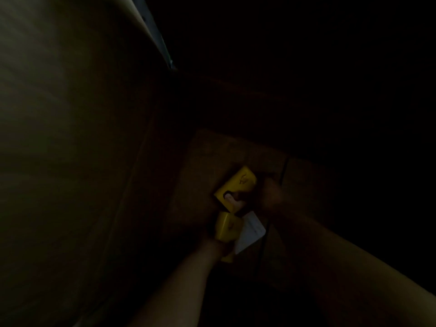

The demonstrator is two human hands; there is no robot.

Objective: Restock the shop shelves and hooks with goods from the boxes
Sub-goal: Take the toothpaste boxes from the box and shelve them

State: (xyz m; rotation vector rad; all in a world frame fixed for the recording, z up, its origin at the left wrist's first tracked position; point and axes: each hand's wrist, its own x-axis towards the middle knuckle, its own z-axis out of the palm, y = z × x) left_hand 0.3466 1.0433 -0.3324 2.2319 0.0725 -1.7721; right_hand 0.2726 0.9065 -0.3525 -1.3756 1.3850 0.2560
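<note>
The view is very dark; I look down into a deep cardboard box (212, 147). My right hand (266, 197) reaches to its bottom, fingers curled over a small yellow packet (238, 182). Just below it my left hand (219, 246) holds a second yellow packet (227, 228) with a white side or card (251, 232) against it. Most of the left hand is hidden behind what it holds. Both forearms come in from the lower edge.
A tall cardboard wall or flap (70, 138) fills the left half of the view. A dark seam (280, 175) runs across the box floor beside my right hand. The right side and the top are too dark to read.
</note>
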